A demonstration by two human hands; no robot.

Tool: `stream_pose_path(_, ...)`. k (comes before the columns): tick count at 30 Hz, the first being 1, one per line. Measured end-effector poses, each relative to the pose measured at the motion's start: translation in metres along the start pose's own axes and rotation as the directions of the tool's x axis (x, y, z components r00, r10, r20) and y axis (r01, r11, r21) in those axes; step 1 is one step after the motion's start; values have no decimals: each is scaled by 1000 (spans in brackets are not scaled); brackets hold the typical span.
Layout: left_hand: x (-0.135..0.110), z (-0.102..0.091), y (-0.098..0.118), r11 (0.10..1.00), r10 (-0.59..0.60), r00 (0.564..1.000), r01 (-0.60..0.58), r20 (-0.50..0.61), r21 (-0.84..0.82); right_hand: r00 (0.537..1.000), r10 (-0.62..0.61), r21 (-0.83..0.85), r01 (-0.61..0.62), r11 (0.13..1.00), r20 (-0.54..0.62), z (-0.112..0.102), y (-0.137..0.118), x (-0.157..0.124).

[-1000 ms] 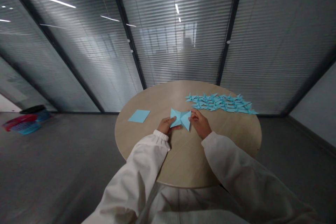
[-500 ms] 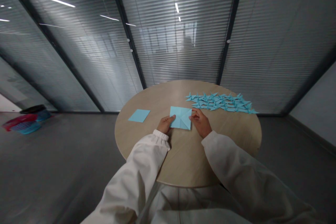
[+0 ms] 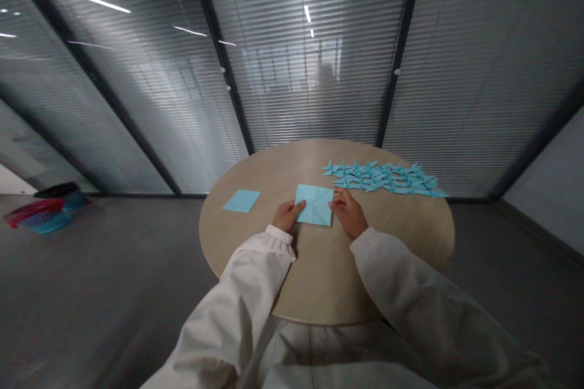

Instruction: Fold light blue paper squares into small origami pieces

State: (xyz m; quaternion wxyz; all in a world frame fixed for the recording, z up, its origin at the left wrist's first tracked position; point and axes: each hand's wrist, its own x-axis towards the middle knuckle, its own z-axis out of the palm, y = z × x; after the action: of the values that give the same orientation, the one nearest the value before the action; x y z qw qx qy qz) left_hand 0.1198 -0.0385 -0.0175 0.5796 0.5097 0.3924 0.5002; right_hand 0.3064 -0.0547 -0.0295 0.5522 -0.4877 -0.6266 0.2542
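The paper square (image 3: 314,204) is light blue, opened out nearly flat and marked by creases that cross at its middle. It lies on the round wooden table (image 3: 319,273), near the centre, its edges slightly skewed to the table's front. The left hand (image 3: 286,216) grips its left edge and the right hand (image 3: 349,213) grips its right edge.

Our clothing, as seen:
- One off-white long-sleeved garment, loose and creased.
- Left sleeve (image 3: 237,298): full length, ending in a gathered elastic cuff (image 3: 279,235) at the wrist.
- Right sleeve (image 3: 410,298): same cloth, same cut.
- Lap (image 3: 319,358): covered in matching off-white cloth.
- Left hand (image 3: 286,215) and right hand (image 3: 349,213): bare.
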Motion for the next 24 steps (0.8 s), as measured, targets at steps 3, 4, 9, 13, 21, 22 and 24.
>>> stream_pose_path(3, -2, 2, 3, 999, -35, 999, 35, 2, -14, 1000, -6, -1, 6, 1000, 26, 0, -1, -1)
stream_pose_path(4, -3, 3, 4, 999, -48, 999, 48, -1, -12, 999, -9, -4, 9, 1000, 35, 0, -1, -1)
stream_pose_path(9, -6, 5, 5, 994, -98, 995, 98, 1, 39, 999, -8, -23, 9, 1000, 36, 1, -5, -2)
stream_pose_path(13, -8, 8, 5, 993, -104, 994, 101, 36, 60, 999, 21, 30, -23, 999, 46, 2, -8, -3)
stream_pose_path(21, -10, 10, 5, 995, -88, 996, 88, 7, 56, 996, 13, 31, -16, 999, 93, 1, -13, -5)
stream_pose_path(22, -9, 10, 4, 995, -84, 996, 83, 11, 55, 995, 7, 23, -9, 1000, 96, 1, -12, -5)
stream_pose_path(24, -7, 8, 3, 997, -62, 998, 61, 26, 51, 996, -16, 3, 16, 1000, 84, 0, -13, -4)
